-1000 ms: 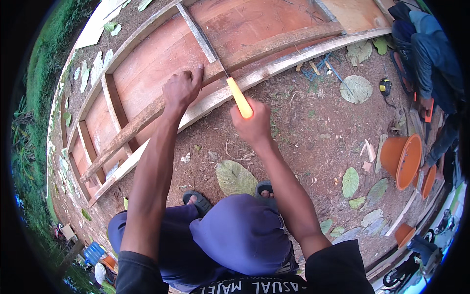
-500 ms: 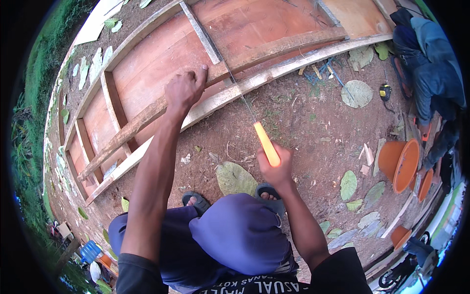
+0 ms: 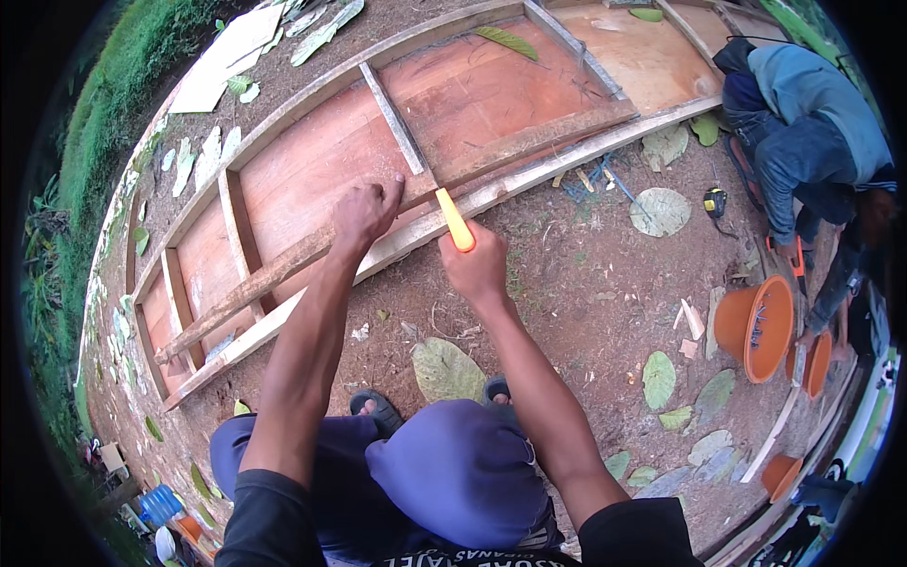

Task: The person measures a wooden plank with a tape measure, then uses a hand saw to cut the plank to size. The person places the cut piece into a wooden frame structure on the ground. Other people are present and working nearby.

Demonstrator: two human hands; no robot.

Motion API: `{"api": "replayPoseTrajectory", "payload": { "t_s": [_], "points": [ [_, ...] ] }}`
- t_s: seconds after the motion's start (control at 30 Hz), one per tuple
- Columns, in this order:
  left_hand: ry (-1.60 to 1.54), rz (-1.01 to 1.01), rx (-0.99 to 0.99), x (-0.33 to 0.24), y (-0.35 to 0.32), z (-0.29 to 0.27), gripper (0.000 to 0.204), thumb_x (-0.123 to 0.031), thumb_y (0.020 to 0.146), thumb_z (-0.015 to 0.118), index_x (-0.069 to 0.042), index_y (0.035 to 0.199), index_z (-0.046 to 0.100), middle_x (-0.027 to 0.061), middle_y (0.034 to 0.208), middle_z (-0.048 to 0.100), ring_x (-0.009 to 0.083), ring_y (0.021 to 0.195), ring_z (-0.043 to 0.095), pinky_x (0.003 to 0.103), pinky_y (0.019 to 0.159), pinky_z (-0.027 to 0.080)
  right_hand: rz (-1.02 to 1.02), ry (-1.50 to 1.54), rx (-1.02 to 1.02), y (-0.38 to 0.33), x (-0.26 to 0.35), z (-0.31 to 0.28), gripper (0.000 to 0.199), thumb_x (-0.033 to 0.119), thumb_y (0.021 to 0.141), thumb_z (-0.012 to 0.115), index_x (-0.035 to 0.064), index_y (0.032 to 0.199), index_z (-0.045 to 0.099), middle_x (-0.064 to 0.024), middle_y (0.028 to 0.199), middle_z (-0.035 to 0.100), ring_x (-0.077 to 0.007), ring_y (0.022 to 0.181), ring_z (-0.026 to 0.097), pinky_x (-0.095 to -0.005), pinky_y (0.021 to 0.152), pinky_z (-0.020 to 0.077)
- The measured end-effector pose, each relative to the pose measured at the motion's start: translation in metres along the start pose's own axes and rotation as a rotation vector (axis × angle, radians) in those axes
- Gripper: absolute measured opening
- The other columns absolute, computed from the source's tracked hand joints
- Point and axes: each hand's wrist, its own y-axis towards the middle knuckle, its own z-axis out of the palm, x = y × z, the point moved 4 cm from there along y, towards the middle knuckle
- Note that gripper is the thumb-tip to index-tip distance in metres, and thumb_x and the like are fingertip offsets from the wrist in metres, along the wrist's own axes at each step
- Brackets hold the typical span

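Observation:
My left hand (image 3: 367, 212) presses down on a long brown plank (image 3: 255, 283) that lies slantwise across a long wooden frame (image 3: 312, 170) with a reddish board bottom and pale rails. My right hand (image 3: 478, 270) grips the yellow handle of a hand saw (image 3: 455, 219) just right of the left hand, at the frame's near rail. The thin blade runs up and left from the handle into the plank and is hard to make out. I am crouching, with my knees in blue cloth (image 3: 453, 468) below both arms.
Another person (image 3: 803, 123) crouches at the upper right beside the frame. Orange buckets (image 3: 756, 326) stand at the right, a tape measure (image 3: 715, 201) lies on the dirt, and dry leaves (image 3: 448, 370) are scattered about. Grass (image 3: 104, 113) borders the left.
My right hand drew the saw back toward my body, then pushed it forward again to the plank. My left hand stayed on the plank.

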Motion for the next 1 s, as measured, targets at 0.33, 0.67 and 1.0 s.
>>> {"api": "replayPoseTrajectory", "payload": {
  "t_s": [0.33, 0.67, 1.0],
  "points": [
    [0.019, 0.08, 0.053, -0.03, -0.036, 0.003, 0.083, -0.068, 0.102, 0.034, 0.001, 0.082, 0.077, 0.0318, 0.077, 0.07, 0.0442, 0.08, 0.073, 0.054, 0.074, 0.056, 0.045, 0.064, -0.01, -0.051, -0.005, -0.041, 0.017, 0.008, 0.085, 0.066, -0.0013, 0.073, 0.06, -0.012, 0.056, 0.055, -0.0194, 0.049, 0.056, -0.0376, 0.051, 0.0441],
    [-0.025, 0.016, 0.08, -0.02, -0.026, 0.005, 0.078, -0.066, 0.1, 0.038, -0.003, 0.079, 0.078, 0.0291, 0.072, 0.069, 0.0448, 0.074, 0.071, 0.053, 0.073, 0.054, 0.256, 0.084, 0.11, -0.163, 0.004, -0.113, 0.008, 0.004, 0.088, 0.066, -0.0029, 0.085, 0.067, -0.007, 0.061, 0.063, -0.0139, 0.055, 0.064, -0.0345, 0.051, 0.0487],
    [-0.001, 0.018, 0.07, -0.01, -0.022, 0.012, 0.077, -0.066, 0.099, 0.038, -0.003, 0.079, 0.078, 0.0294, 0.073, 0.069, 0.0453, 0.077, 0.072, 0.053, 0.076, 0.055, 0.194, 0.05, 0.115, -0.125, -0.01, -0.082, 0.007, 0.002, 0.085, 0.064, -0.0039, 0.084, 0.068, -0.01, 0.063, 0.066, -0.0176, 0.058, 0.068, -0.0339, 0.056, 0.0529]
  ]
}}
